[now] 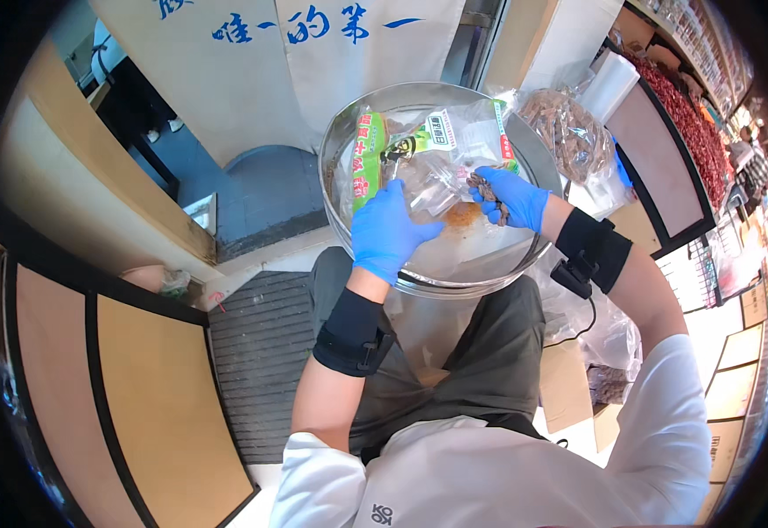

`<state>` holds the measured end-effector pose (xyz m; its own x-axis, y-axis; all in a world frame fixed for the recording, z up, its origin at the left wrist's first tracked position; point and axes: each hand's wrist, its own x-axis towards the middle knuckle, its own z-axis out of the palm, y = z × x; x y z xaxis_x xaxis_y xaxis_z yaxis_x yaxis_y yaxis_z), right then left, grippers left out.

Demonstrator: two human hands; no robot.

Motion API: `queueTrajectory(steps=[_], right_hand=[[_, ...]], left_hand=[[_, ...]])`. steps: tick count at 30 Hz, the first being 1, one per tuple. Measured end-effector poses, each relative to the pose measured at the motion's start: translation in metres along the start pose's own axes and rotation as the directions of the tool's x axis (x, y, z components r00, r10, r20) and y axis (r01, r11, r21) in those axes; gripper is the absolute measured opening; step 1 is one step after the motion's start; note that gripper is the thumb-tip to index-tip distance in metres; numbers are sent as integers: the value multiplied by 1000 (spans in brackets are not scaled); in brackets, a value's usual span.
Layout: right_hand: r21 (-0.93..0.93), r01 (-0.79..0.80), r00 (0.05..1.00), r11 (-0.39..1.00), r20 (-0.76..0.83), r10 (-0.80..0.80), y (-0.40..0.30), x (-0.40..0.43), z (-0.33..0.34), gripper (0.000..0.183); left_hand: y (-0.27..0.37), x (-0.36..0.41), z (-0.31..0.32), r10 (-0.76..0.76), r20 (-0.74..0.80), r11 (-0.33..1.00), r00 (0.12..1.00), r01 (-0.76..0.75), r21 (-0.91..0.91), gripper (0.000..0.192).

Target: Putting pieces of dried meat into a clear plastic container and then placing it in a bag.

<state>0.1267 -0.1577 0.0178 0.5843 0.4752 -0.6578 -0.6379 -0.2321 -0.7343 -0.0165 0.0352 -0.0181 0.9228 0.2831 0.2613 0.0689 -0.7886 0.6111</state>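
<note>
A printed clear plastic bag [417,148] with green panels and writing lies across a round metal tray [440,284] before me. My left hand [387,231], in a blue glove, holds the bag's near edge, its thumb spread to the right; its other fingertips are partly hidden. In my blue-gloved right hand [516,198] is a clump of brown dried strips [487,196], beside the bag's near side. Between the hands, orange-brown crumbs [461,216] lie on the tray's liner.
A large clear bag of brown pieces [568,135] stands right of the tray. Farther right are a white roll [608,86] and a bin of dark red goods [681,112]. A curtain with writing [357,66] hangs ahead. A panelled cabinet [159,369] stands left; cardboard [565,389] lies lower right.
</note>
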Motion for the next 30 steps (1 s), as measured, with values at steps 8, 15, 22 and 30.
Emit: queueTrajectory(steps=[8,15,22,30], right_hand=[[-405,244,966,881,17,-260,-15,-42,23,33],[-806,478,806,349,244,-539,-27,-55,46,34],[-197,687,717,699,28,-697,-47,-41,65,31],[68,716,697,694,-107,-709,-40,-10,86,30]], left_hand=[[-11,-2,14,232,-89,973,969,-231,14,84],[-5,0,5,146,12,973,989,-141,-183,91],[-7,3,1,117,24,907,993,-97,-411,95],[-6,1,-5,89,45,876,995,-57,-479,89]])
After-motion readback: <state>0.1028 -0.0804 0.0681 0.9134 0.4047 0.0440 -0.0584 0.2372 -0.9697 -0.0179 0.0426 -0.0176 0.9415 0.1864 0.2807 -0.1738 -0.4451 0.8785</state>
